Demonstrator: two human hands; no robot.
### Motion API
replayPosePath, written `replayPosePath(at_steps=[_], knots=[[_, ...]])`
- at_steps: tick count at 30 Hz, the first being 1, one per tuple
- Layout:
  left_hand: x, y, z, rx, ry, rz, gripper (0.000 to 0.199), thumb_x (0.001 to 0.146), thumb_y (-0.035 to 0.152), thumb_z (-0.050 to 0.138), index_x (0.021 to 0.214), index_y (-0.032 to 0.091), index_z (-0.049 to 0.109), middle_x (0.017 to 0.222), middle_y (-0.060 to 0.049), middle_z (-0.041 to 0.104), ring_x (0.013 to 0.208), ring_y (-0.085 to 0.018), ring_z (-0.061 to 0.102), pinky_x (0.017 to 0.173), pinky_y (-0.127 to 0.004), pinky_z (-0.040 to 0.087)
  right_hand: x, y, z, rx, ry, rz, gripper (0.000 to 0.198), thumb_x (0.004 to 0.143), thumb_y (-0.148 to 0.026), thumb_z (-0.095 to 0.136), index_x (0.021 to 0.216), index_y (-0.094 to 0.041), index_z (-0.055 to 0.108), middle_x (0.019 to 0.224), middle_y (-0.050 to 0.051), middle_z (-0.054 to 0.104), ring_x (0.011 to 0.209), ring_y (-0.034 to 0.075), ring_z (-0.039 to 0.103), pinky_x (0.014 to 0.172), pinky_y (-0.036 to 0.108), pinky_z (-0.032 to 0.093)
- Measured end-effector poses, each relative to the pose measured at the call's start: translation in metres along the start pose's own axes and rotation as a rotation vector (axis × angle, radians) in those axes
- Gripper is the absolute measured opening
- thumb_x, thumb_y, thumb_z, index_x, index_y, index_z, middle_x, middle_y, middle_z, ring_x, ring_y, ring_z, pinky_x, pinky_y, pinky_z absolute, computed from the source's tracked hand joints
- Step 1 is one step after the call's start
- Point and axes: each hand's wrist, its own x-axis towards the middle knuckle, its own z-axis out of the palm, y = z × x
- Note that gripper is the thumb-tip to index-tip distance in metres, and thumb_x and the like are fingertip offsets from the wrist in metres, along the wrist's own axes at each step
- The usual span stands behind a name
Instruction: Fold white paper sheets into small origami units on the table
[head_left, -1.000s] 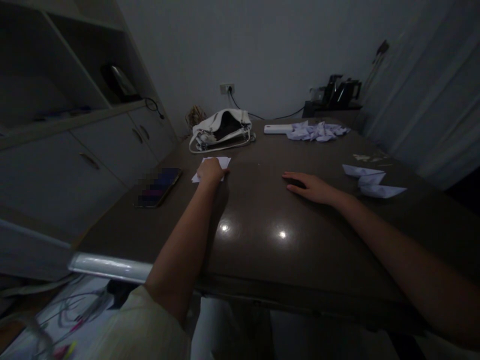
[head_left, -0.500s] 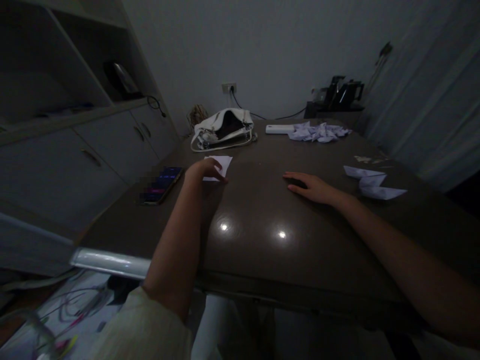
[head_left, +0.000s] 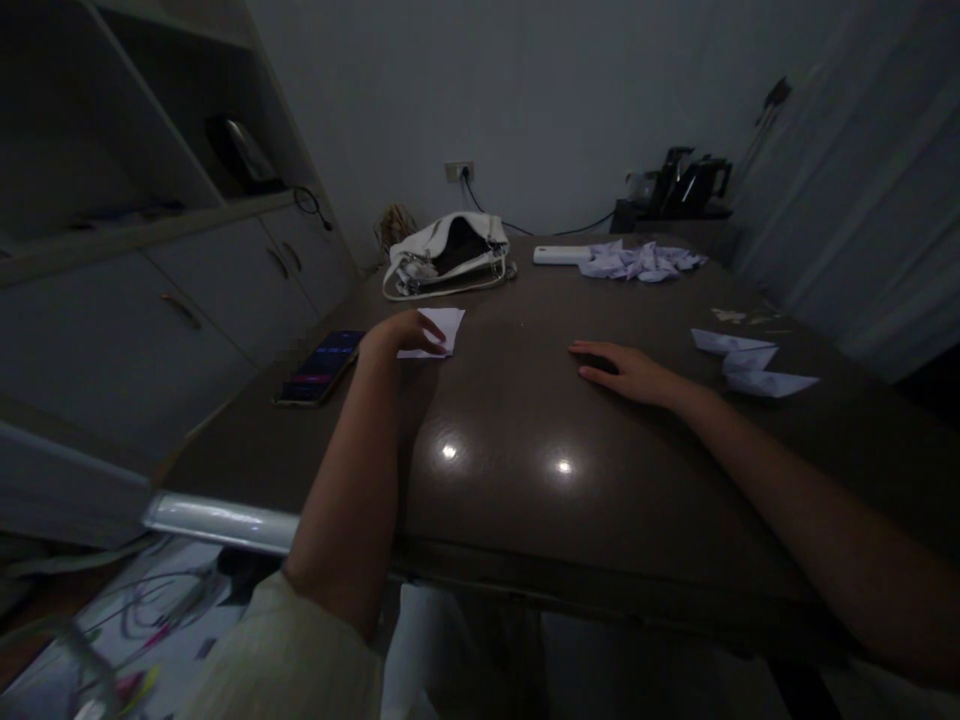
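On the brown table, my left hand (head_left: 414, 334) rests over a small stack of white paper (head_left: 448, 322), its fingers bent and apart on the sheets. Part of the stack is hidden beneath that hand. My right hand (head_left: 622, 372) lies open on the bare tabletop with nothing in it. Beyond my right wrist sit folded white paper pieces (head_left: 754, 368), shaped like pointed boats. A phone (head_left: 322, 368) with its screen lit lies just left of my left wrist.
A white handbag (head_left: 448, 255) stands at the back, its top gaping. Toward the back right, a heap of folded paper (head_left: 641, 262) lies against a white oblong object (head_left: 561, 255). Small pale scraps (head_left: 731, 315) lie near the right edge. A black kettle (head_left: 699, 185) stands in the far corner.
My left hand has shifted slightly left across the paper stack, and its fingertips have drawn back from the near right corner. My right hand stays in place.
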Motion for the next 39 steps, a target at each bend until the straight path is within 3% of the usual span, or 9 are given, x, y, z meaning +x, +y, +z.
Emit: replayPosePath(at_steps=[7,14,18,21,23,26,34,36,39], knots=[[-0.007,0.007,0.000,0.000,0.116,-0.029,0.015,0.070,0.027,0.068,0.081,0.021,0.075,0.077,-0.005,0.073,0.066,-0.019,0.063,0.061,-0.026,0.046,0.000,0.003,0.001,-0.012,0.011,-0.021,0.055,0.090,-0.044,0.048,0.136,-0.015,0.052,0.143,0.013,0.050,0.132,0.027,0.046,0.113,0.048,0.034],[-0.018,0.051,0.010,0.151,0.627,-0.028,0.034,0.092,0.023,0.037,0.108,0.010,0.064,0.110,-0.023,0.065,0.102,-0.033,0.061,0.085,-0.046,0.044,-0.002,-0.003,-0.002,-0.013,0.020,-0.018,0.050,0.090,-0.038,0.050,0.136,-0.019,0.052,0.141,0.012,0.052,0.132,0.027,0.047,0.111,0.049,0.035],[-0.022,0.100,0.031,0.252,0.705,0.217,0.029,0.094,0.025,0.038,0.109,0.015,0.061,0.112,-0.017,0.065,0.113,-0.032,0.055,0.099,-0.048,0.033,-0.006,-0.012,-0.006,-0.036,0.116,-0.011,0.067,0.087,-0.038,0.056,0.147,-0.015,0.035,0.149,0.014,0.040,0.136,0.028,0.041,0.113,0.048,0.033],[-0.026,0.131,0.051,0.456,0.666,0.625,0.026,0.094,0.020,0.037,0.100,0.015,0.062,0.094,-0.012,0.069,0.098,-0.028,0.061,0.097,-0.047,0.034,-0.005,-0.015,-0.010,-0.023,0.259,-0.057,0.084,0.081,-0.037,0.067,0.151,-0.018,0.025,0.154,0.014,0.032,0.140,0.027,0.035,0.113,0.046,0.032],[-0.028,0.145,0.061,0.512,0.629,0.826,0.026,0.095,0.020,0.037,0.100,0.016,0.062,0.087,-0.009,0.069,0.091,-0.026,0.062,0.098,-0.046,0.034,-0.002,-0.014,-0.012,-0.023,0.333,-0.145,0.073,0.079,-0.032,0.068,0.145,-0.023,0.038,0.149,0.010,0.041,0.137,0.026,0.039,0.112,0.046,0.033],[-0.032,0.153,0.069,0.482,0.624,0.957,0.027,0.097,0.022,0.037,0.099,0.018,0.063,0.085,-0.006,0.069,0.089,-0.023,0.063,0.099,-0.043,0.034,0.001,-0.014,-0.016,-0.029,0.341,-0.207,0.025,0.082,-0.024,0.063,0.107,-0.025,0.069,0.117,0.007,0.068,0.116,0.027,0.057,0.103,0.046,0.040],[-0.028,0.140,0.068,-0.150,0.845,0.754,0.049,0.086,0.046,0.062,0.124,0.018,0.048,0.123,-0.011,0.061,0.112,-0.025,0.056,0.100,-0.037,0.036,0.001,-0.026,-0.025,0.193,0.540,-0.085,0.012,0.083,-0.025,0.060,0.076,-0.019,0.067,0.079,0.005,0.070,0.075,0.021,0.064,0.072,0.033,0.048],[-0.020,0.134,0.071,-0.329,0.788,0.666,0.050,0.084,0.046,0.064,0.122,0.019,0.048,0.124,-0.010,0.060,0.110,-0.024,0.057,0.097,-0.034,0.040,0.001,-0.025,-0.025,0.317,0.561,-0.043,0.014,0.083,-0.028,0.060,0.074,-0.018,0.064,0.074,0.004,0.067,0.069,0.019,0.063,0.064,0.030,0.048],[-0.005,0.127,0.079,-0.591,0.510,0.540,0.037,0.083,0.048,0.059,0.103,0.017,0.057,0.105,-0.007,0.066,0.095,-0.022,0.061,0.084,-0.030,0.046,0.004,-0.020,-0.024,0.529,0.527,0.019,0.019,0.080,-0.035,0.062,0.072,-0.019,0.059,0.063,0.001,0.062,0.058,0.015,0.060,0.056,0.027,0.047]])
